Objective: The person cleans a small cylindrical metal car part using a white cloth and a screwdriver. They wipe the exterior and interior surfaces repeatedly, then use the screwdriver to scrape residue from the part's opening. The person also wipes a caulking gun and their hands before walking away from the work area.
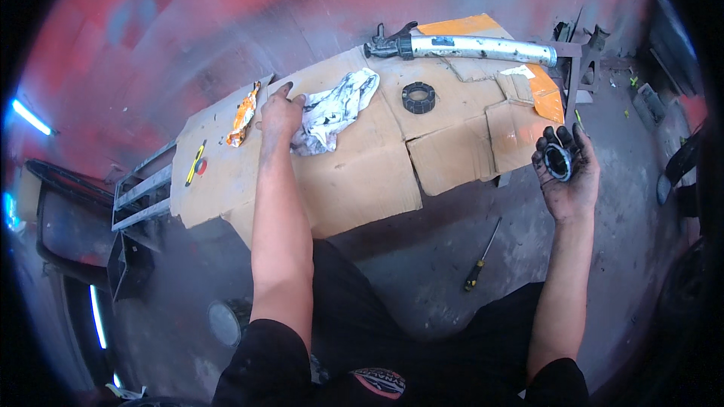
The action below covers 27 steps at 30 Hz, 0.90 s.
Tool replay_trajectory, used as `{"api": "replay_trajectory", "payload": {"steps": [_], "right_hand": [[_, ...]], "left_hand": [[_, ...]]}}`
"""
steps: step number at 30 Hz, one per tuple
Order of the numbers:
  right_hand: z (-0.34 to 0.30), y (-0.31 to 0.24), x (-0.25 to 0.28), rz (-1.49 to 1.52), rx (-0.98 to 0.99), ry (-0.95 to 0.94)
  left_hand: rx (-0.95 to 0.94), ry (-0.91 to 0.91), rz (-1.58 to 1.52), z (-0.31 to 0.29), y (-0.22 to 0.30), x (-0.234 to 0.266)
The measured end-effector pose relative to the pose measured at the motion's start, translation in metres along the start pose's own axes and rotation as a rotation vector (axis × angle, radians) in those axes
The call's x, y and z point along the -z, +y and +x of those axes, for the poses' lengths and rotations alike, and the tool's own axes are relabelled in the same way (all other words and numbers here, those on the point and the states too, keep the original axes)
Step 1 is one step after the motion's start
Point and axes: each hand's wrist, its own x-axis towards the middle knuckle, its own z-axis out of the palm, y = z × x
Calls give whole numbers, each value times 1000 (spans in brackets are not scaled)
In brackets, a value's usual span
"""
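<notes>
My left hand (pixel 280 114) is over the cardboard, its thumb and forefinger apart and nothing visible between them. Right beside it lies a crumpled white rag (pixel 336 111) with black smears; whether the hand touches it I cannot tell. My right hand (pixel 571 181), palm up and blackened with grime, holds a dark ring with a pale rim (pixel 558 162) in its curled fingers. On the cardboard between the hands is a black notched collar (pixel 418 97). Behind that collar rests a silver tube with a black fitting (pixel 483 50) at its left end.
Cardboard sheets (pixel 354 192) cover the bench, on a metal frame (pixel 143 196). An orange crumpled wrapper (pixel 243 114), a yellow utility knife (pixel 195 163) and a small red round piece (pixel 201 167) lie on the left. A screwdriver (pixel 483 256) and a can (pixel 226 322) are lower down.
</notes>
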Motion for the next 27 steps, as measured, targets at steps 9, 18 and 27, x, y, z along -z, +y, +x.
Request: {"api": "replay_trajectory", "payload": {"steps": [9, 18, 27], "right_hand": [[-8, 2, -3, -55, 35, -31], [-16, 12, -17, -242, 70, -92], [-58, 4, -45, -856, 110, -470]], "left_hand": [[-111, -235, -183, 13, -1, 4], [-151, -270, -1042, -88, 91, 89], [-306, -465, -1138, -226, 182, 64]]}}
